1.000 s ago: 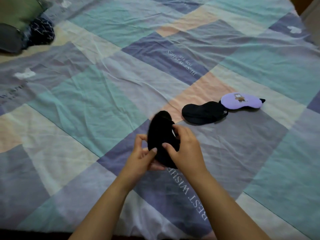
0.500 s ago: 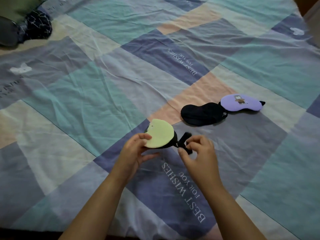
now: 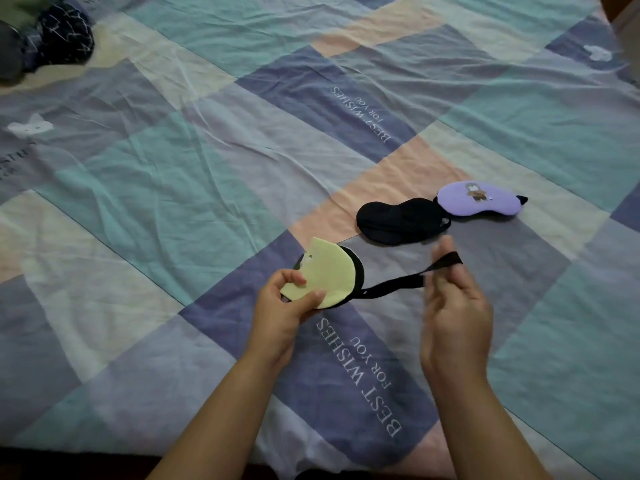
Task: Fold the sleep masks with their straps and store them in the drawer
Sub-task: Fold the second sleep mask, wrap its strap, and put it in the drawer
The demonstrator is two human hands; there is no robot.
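Observation:
My left hand [image 3: 280, 306] pinches a pale yellow sleep mask [image 3: 329, 271], folded in half with its black backing showing at the edge. Its black strap [image 3: 408, 280] stretches out to the right, and my right hand [image 3: 453, 303] holds the strap's far end between thumb and fingers, blurred by motion. Behind them on the bed lie a black sleep mask [image 3: 398, 220] and a lilac sleep mask [image 3: 481, 202] with a small cartoon figure, touching end to end. No drawer is in view.
Everything rests on a patchwork bedsheet [image 3: 207, 168] in teal, purple, peach and cream blocks with printed lettering. A dark patterned fabric bundle [image 3: 62, 32] lies at the far left corner beside a grey object [image 3: 8, 53].
The mask was turned from its black side to its yellow side. My right hand has pulled the strap out to the right, away from the folded mask.

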